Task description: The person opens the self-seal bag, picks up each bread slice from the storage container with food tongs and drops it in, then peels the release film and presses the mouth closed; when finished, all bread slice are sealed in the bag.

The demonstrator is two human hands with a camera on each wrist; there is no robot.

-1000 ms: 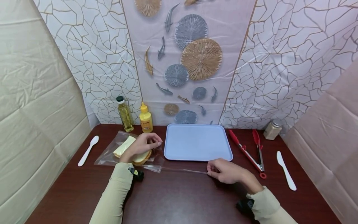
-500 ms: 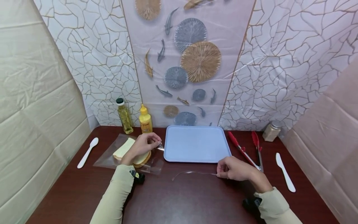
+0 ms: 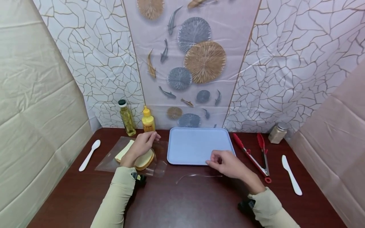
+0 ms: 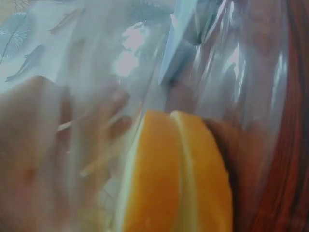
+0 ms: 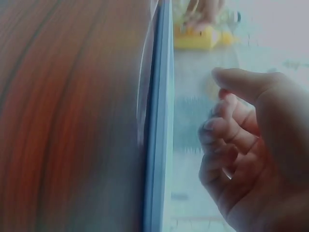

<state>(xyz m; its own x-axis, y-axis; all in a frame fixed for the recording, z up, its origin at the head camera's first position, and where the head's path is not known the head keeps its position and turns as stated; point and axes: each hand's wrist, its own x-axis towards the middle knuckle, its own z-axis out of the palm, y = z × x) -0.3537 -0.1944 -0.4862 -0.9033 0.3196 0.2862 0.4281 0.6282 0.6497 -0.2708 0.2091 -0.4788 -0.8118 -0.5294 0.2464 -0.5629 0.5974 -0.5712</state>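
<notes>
Two slices of bread (image 3: 144,160) lie in a clear plastic bag (image 3: 109,159) at the left of the table. Over the bag hovers my left hand (image 3: 139,147), its fingers loosely bent with nothing visible between them. In the left wrist view the bread's crust (image 4: 159,179) is close, and clear film blurs the hand (image 4: 34,145). A thin clear plastic strip (image 3: 196,175) lies curved on the table in front of the blue tray (image 3: 199,145). My right hand (image 3: 228,163) is above the tray's near right corner, fingers relaxed and holding nothing, as the right wrist view confirms.
An oil bottle (image 3: 127,118) and a yellow squeeze bottle (image 3: 148,120) stand behind the bag. A white spoon (image 3: 89,155) lies far left. Red-handled tongs (image 3: 253,160), a white knife (image 3: 291,175) and a seasoning jar (image 3: 277,133) are on the right.
The strip came away from the bag and dropped from my right hand onto the table. That hand then moved left and up. My left hand let go of the bag's corner and shifted slightly left.
</notes>
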